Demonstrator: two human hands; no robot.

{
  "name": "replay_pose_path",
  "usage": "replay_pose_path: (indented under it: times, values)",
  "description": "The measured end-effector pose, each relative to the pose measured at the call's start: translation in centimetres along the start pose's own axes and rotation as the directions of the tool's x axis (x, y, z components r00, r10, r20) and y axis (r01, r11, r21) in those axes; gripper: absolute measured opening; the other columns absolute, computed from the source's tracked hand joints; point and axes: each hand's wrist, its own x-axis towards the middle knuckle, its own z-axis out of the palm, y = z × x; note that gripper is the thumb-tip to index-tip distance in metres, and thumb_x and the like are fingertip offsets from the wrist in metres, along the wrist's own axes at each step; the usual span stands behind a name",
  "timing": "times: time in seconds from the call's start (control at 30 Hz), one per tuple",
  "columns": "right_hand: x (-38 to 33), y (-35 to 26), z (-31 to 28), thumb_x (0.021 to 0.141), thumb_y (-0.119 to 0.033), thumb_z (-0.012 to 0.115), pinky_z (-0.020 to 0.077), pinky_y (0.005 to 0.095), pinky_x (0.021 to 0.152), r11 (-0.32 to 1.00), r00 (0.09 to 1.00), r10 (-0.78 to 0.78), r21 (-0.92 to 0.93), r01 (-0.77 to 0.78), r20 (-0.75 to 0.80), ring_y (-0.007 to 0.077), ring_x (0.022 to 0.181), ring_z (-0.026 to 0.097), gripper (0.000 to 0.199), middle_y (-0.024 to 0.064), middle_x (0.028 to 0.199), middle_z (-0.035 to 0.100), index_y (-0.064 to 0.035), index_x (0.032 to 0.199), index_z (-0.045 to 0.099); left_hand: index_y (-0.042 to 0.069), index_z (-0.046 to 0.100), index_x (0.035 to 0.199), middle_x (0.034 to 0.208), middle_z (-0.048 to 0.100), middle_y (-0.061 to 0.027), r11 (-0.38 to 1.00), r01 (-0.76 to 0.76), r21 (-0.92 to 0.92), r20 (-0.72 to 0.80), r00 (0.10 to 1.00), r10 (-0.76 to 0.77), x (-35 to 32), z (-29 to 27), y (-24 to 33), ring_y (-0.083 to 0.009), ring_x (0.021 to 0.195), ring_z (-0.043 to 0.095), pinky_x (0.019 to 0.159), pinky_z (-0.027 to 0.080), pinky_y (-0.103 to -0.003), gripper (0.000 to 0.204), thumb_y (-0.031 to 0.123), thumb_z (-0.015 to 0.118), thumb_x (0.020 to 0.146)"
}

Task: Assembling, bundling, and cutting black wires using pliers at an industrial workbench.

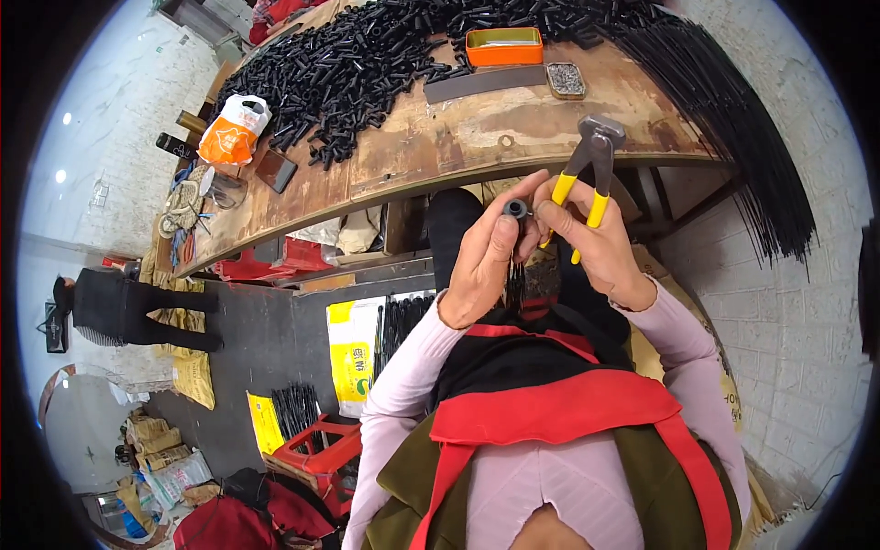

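Note:
In front of my lap, my left hand (478, 270) is closed around a short black tube (515, 209), whose round hollow end points up between thumb and fingers. Thin black rods (515, 291) show just beneath that hand; I cannot tell whether they join the tube. My right hand (607, 252) holds yellow-handled end-cutting pincers (598, 147), their metal head upward and tilted toward the table. The right thumb and fingertips come close to the tube's end. Whether they also pinch something small cannot be made out.
A wooden table (440, 137) carries a heap of black tubes (353, 69), an orange tin (504, 57), a box of small metal pieces (566, 81) and long black rods (742, 128) overhanging its right end. A red stool (316, 449) stands lower left; a person (119, 307) stands far left.

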Motion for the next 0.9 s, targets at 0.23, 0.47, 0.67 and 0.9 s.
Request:
replay_pose_path:
  times: [0.23,0.47,0.67,0.9]
  values:
    - [0.1,-0.2,0.0,0.097,-0.016,0.062,0.0441,0.0255,0.071,0.999,1.000,0.015,0.044,-0.015,0.017,0.0101,0.077,0.055,0.015,0.0008,0.083,0.060,-0.0023,0.100,0.059,-0.003,0.039,0.144,0.076,0.042,0.0023,1.000,-0.017,0.017,-0.009,1.000,0.017,0.2,0.2,-0.1,-0.0073,0.069,0.037,0.065,0.034,-0.021,0.060,0.043,0.038,0.105]
    - [0.2,-0.3,0.4,0.095,-0.014,0.064,0.0449,0.0255,0.071,0.999,1.000,-0.014,0.032,0.014,0.021,0.0100,0.078,0.057,0.014,0.0011,0.085,0.060,-0.0020,0.100,0.059,-0.002,0.039,0.144,0.077,0.043,0.0025,1.000,0.004,0.030,-0.017,1.000,-0.003,0.2,0.1,0.5,-0.0066,0.070,0.038,0.063,0.034,-0.020,0.058,0.041,0.039,0.105]
    - [1.2,0.2,0.4,0.088,-0.001,0.069,0.0469,0.0263,0.076,0.958,0.972,-0.235,-0.164,0.233,0.009,0.0096,0.083,0.055,0.018,0.0012,0.090,0.057,-0.0012,0.101,0.057,-0.001,0.034,0.147,0.079,0.043,0.0029,0.997,0.046,-0.057,0.004,0.999,-0.046,0.2,-0.4,1.1,-0.0067,0.070,0.036,0.061,0.032,-0.021,0.059,0.041,0.040,0.105]
    - [-0.2,-6.2,-1.9,0.098,-0.016,0.055,0.0375,0.0230,0.050,0.807,0.933,0.344,-0.541,-0.237,0.106,0.0078,0.052,0.048,0.015,0.0022,0.065,0.055,-0.0012,0.097,0.053,-0.002,0.039,0.141,0.070,0.037,0.0027,0.981,0.002,-0.192,-0.007,1.000,-0.004,1.0,-3.4,0.5,-0.0065,0.065,0.032,0.058,0.029,-0.021,0.059,0.044,0.038,0.105]
